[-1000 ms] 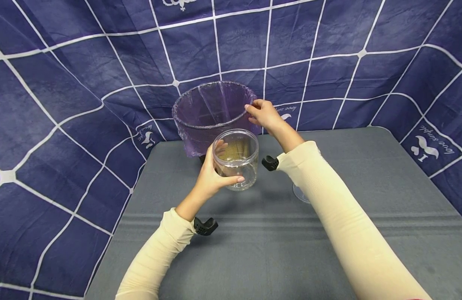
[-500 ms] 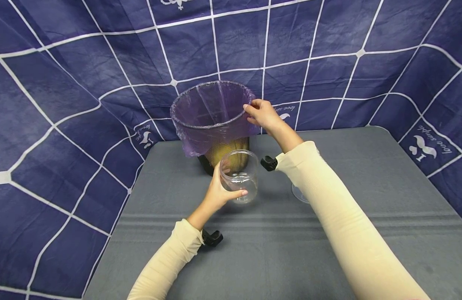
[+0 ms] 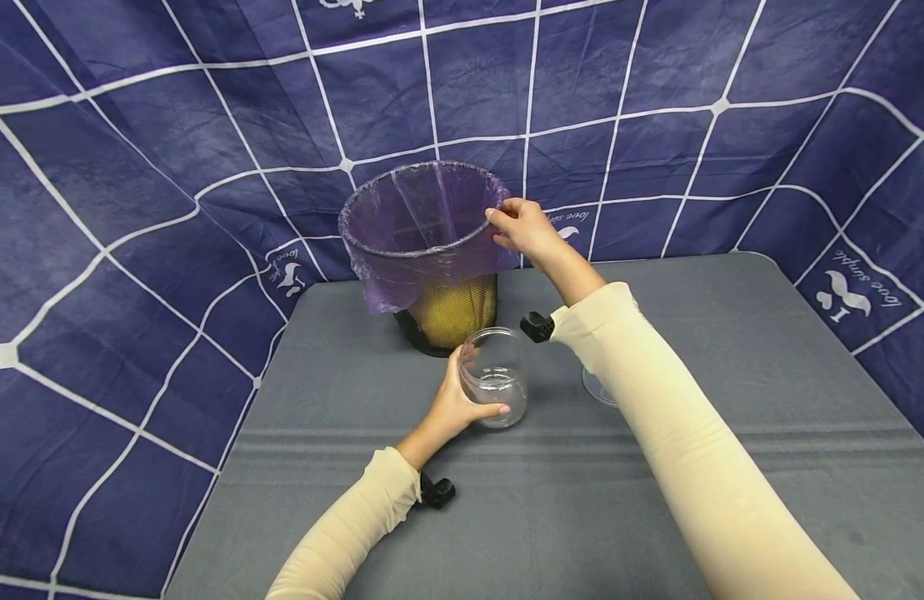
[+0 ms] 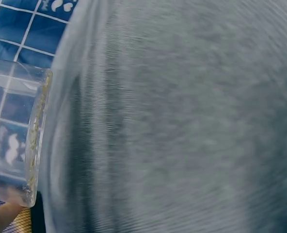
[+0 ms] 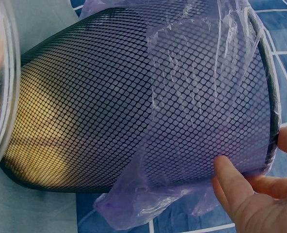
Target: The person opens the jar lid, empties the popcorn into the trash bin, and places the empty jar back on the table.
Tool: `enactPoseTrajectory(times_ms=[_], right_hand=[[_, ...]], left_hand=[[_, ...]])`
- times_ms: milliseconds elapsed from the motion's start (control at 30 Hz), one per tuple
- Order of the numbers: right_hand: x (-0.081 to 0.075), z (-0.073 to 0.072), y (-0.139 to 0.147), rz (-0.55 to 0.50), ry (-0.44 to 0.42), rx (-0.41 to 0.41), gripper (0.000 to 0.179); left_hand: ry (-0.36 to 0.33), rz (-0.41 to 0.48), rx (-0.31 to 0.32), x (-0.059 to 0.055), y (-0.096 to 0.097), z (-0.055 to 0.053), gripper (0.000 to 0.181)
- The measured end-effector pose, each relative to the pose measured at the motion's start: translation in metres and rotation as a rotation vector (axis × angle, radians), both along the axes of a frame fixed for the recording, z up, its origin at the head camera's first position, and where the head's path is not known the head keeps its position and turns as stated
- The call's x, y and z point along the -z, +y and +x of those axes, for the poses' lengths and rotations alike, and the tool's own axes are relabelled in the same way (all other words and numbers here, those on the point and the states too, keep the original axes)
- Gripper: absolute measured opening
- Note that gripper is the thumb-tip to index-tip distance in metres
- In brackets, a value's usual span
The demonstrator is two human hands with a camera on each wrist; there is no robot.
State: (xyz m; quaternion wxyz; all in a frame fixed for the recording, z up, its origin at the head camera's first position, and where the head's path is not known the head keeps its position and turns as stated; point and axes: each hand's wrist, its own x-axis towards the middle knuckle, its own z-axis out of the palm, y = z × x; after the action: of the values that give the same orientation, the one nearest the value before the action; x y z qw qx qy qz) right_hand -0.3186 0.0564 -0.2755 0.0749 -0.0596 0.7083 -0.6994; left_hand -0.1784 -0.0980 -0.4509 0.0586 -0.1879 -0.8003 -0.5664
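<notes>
My left hand (image 3: 456, 407) grips a clear, round plastic jar (image 3: 510, 377) with no lid on it, thumb on the near side and fingers behind. The jar is held tilted, low over the table in front of the bin; whether its base touches the cloth I cannot tell. Thumb and fingers of my right hand (image 3: 531, 231) pinch the right rim of the black mesh bin (image 5: 100, 97). A thin purple bag (image 3: 409, 275) lines it and folds over the rim. Something yellow (image 3: 454, 315) shows through the mesh near the bottom.
A clear round lid (image 3: 598, 388) lies on the grey tablecloth (image 3: 536, 517), partly behind my right sleeve. Blue curtain cloth (image 3: 581, 75) with white lines stands behind the bin and at both sides.
My left hand has brought the jar down, toward me and slightly right, away from the bin, uncovering its lower mesh and the yellow inside. My right hand stays on the rim.
</notes>
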Motion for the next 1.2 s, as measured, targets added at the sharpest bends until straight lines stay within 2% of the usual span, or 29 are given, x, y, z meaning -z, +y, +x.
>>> enactPoseTrajectory(times_ms=[33,67,167,200,433,567,667,800,900,1033,1133,1200], right_hand=[[0.0,0.0,0.0,-0.001,0.001,0.0,0.052],[0.0,0.0,0.0,-0.001,0.002,0.0,0.052],[0.001,0.0,0.0,0.003,0.006,-0.001,0.052],[0.001,0.0,0.0,0.006,0.009,-0.001,0.052],[0.003,-0.001,0.0,0.009,0.024,0.002,0.052],[0.003,-0.001,0.0,0.013,0.025,0.003,0.052],[0.003,-0.001,0.0,0.012,0.032,-0.002,0.052],[0.003,0.0,0.004,0.036,0.052,-0.008,0.052],[0.005,0.002,0.008,0.089,0.076,-0.021,0.054],[0.008,0.005,0.016,0.155,0.14,-0.054,0.058],[0.012,0.011,0.025,0.272,0.246,-0.063,0.06],[0.015,0.016,0.032,0.388,0.34,-0.063,0.061]], left_hand=[[-0.002,-0.004,-0.003,0.007,0.0,-0.002,0.108],[-0.015,-0.003,-0.004,0.008,0.001,-0.001,0.109],[-0.022,-0.011,-0.011,0.027,-0.001,-0.007,0.113],[-0.019,-0.015,-0.012,0.03,-0.001,-0.008,0.113],[0.009,-0.032,0.007,0.037,-0.001,-0.007,0.117],[-0.019,-0.035,0.012,0.035,-0.001,-0.006,0.12],[-0.043,-0.051,0.002,0.033,-0.004,-0.005,0.124],[-0.013,-0.07,0.006,0.029,-0.01,-0.004,0.122],[0.062,-0.102,0.026,0.021,-0.015,-0.004,0.112],[0.175,-0.226,0.049,0.004,-0.019,-0.005,0.099],[0.275,-0.337,0.045,-0.012,-0.022,-0.008,0.09],[0.346,-0.409,0.036,-0.022,-0.025,-0.01,0.086]])
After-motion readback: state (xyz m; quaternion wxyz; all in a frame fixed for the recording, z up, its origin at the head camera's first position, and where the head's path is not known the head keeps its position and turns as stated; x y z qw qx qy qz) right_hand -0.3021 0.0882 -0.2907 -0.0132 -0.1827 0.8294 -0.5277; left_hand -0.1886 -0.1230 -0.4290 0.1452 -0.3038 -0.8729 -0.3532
